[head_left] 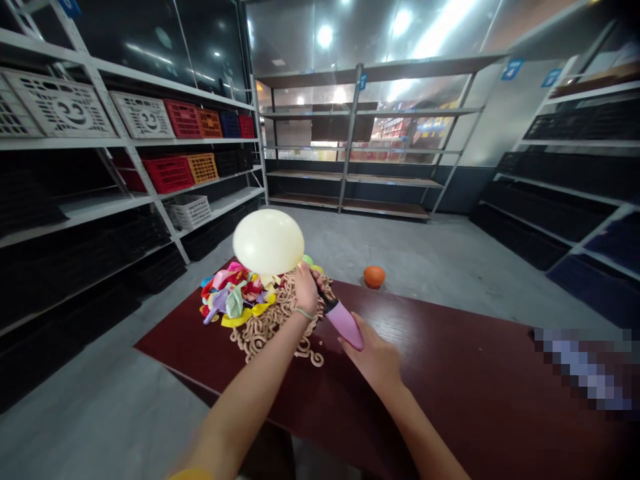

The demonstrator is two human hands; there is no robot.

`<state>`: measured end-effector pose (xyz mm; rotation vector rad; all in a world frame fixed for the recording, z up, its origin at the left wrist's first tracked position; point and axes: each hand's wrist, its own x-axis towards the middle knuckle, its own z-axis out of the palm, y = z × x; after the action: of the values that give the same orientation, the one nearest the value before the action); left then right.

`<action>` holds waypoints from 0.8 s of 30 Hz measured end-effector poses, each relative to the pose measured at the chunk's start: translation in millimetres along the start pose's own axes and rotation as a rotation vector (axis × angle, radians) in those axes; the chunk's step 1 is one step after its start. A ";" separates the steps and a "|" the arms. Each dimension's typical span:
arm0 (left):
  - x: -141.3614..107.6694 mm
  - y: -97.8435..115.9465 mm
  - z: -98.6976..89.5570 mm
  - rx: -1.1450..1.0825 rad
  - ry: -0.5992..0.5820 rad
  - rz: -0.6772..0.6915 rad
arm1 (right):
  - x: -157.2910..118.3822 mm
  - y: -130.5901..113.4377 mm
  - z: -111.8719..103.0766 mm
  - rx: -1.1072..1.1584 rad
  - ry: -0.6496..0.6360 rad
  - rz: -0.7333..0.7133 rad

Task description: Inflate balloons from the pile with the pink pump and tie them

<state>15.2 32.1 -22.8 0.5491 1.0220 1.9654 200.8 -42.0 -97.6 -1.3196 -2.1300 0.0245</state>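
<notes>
A pale cream balloon [269, 241], blown up round, sits at the end of a pink hand pump [345, 325] with a black front part. My left hand [306, 291] is closed around the balloon's neck where it meets the pump's tip; the fingers partly hide that joint. The pump's pink rear end is gripped in my right hand [376, 355]. Under and beside my left hand lies a heap of tan, curled, rope-like pieces [260, 332]. Limp, uninflated balloons [235, 297] in several colours are piled on the left of the heap.
All this is on a dark red-brown table [450, 373]. An orange round object [374, 276] is on the floor beyond the far edge. Shelving with plastic crates [183, 119] stands left, a metal rack [345, 177] ahead, and more shelves right. A blurred patch covers something on the table's right.
</notes>
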 end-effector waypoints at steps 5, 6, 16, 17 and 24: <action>-11.9 -20.6 0.4 0.007 -0.047 -0.041 | 2.0 -1.7 -0.7 -0.015 -0.015 -0.014; -4.0 -14.2 -2.9 0.009 -0.036 -0.051 | 2.4 -2.9 -1.2 -0.014 -0.026 -0.022; 58.5 56.4 -34.5 0.014 0.180 0.060 | -1.8 -6.6 3.8 -0.010 -0.020 -0.146; 49.0 47.9 -33.6 0.013 0.181 0.053 | -2.4 -5.8 5.3 -0.030 -0.015 -0.143; -25.9 -20.4 -19.1 0.000 0.046 -0.007 | -4.4 -3.0 6.6 -0.045 -0.020 -0.111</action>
<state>26.2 8.5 -50.5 0.5025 1.0511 1.9801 196.4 -45.0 -104.1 -1.2292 -2.2292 -0.0559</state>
